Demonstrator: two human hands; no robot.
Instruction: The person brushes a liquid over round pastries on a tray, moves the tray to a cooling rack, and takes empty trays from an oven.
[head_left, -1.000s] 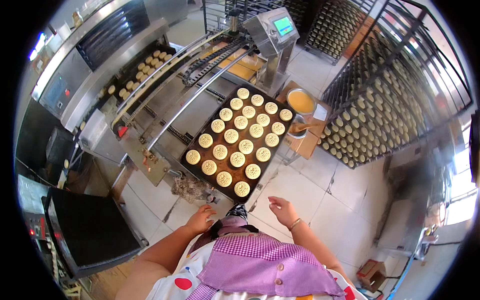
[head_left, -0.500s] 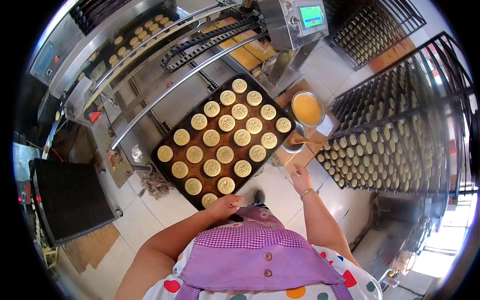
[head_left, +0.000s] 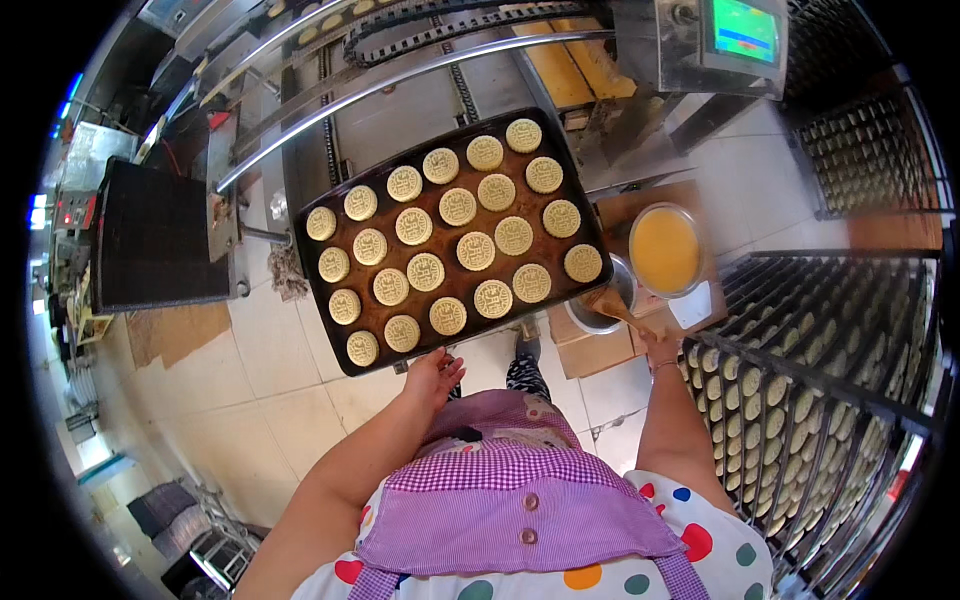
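Note:
A dark baking tray holds rows of pale, round, stamped pastries. My left hand is just below the tray's front edge, fingers apart and loosely bent; whether it touches the edge I cannot tell. At the right, my right hand is closed on the wooden handle of a brush, whose head lies over a steel bowl partly covered by the tray corner. Beside that bowl sit a round container of yellow liquid and a white card on a brown board.
A steel machine with rails and a lit screen spans the top. A black conveyor is at the left. Racks of pastry trays stand at the right, others behind. Tiled floor shows below.
My view has turned, so the tray sits higher and straighter. My right hand has reached right and taken the brush handle. My left hand has moved up to the tray's front edge.

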